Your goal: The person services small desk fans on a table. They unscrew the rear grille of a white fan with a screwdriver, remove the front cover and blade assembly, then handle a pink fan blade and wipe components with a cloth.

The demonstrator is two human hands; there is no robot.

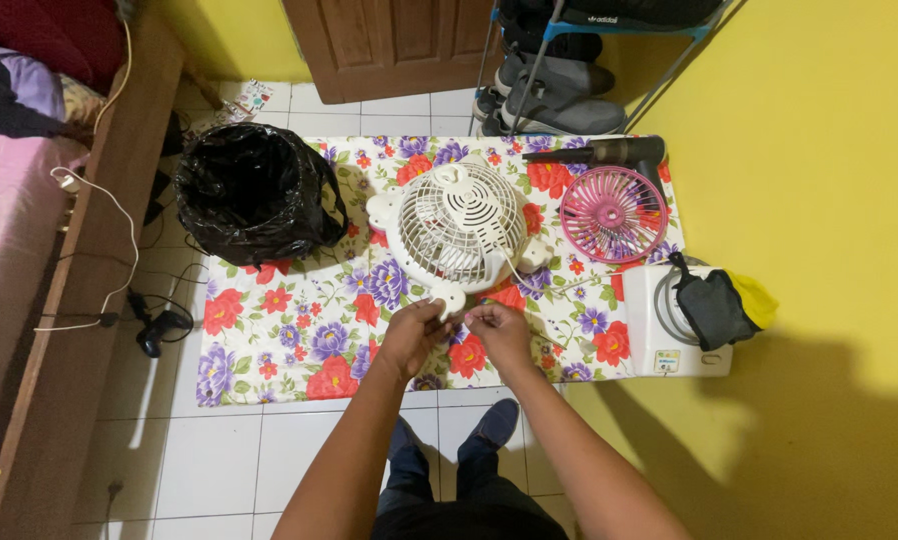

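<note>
Plastic fan [459, 225], cream-white, lies grille-up in the middle of the flowered cloth [269, 340] on the tiled floor, its foot pointing toward you. It looks light and hollow; the thin grille ribs will likely flex or snap under pressure, so your best hold is the stiff outer ring or the foot, not the ribs. Your left hand [416, 332] has its fingers pinched narrow at the fan's foot, apparently touching it. Your right hand [499, 330], just beside it, is also pinched narrow, maybe on a small part or the thin cord, though the view is too small to tell. Right of the fan lies a pink grille [614, 213], with a dark hair dryer [609, 152] above it. Farther right sits a white box [669, 335] with a dark cloth [714, 305] on it. Left of the fan stands a bin lined with a black bag [257, 190]
</note>
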